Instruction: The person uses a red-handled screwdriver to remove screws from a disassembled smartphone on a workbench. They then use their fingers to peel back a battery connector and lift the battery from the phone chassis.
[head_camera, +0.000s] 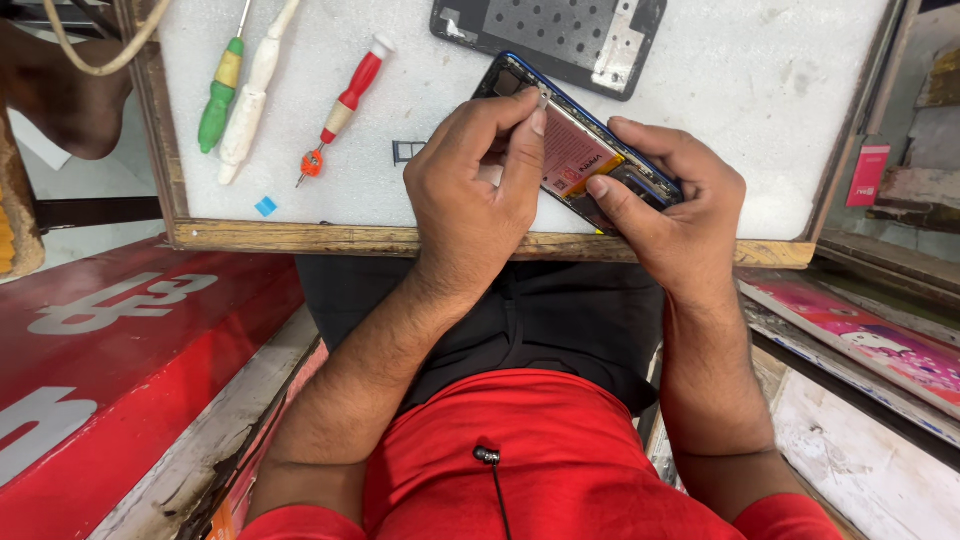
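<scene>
Fingers of the left hand (470, 190) pinch a small grey metal piece (543, 98) at the upper end of the opened phone (580, 150), while the right hand (670, 200) curls around the phone's lower end, thumb across its exposed inside. The phone lies slanted at centre frame, near the front edge of the tray, its blue rim showing and a pink-and-yellow labelled battery (575, 158) filling its middle.

Largest is the white foam-lined work tray (400, 130) with a worn wooden frame, its pitted surface spanning the upper frame. At lower left sits a glossy red board (120, 360) with large white lettering. At the right edge a pink printed sheet (870, 340) lies flat, and a small pink tag (868, 175) hangs above it. At top centre rests a dark rectangular phone panel (550, 35) with a perforated metal plate.

At upper left lie three slim tools side by side: a green-handled screwdriver (218, 100), a white-handled tool (250, 105) and a red-handled screwdriver (345, 100). A tiny black tray frame (406, 151) and a small blue square (265, 206) lie apart on bare foam, with open room between tools and phone.
</scene>
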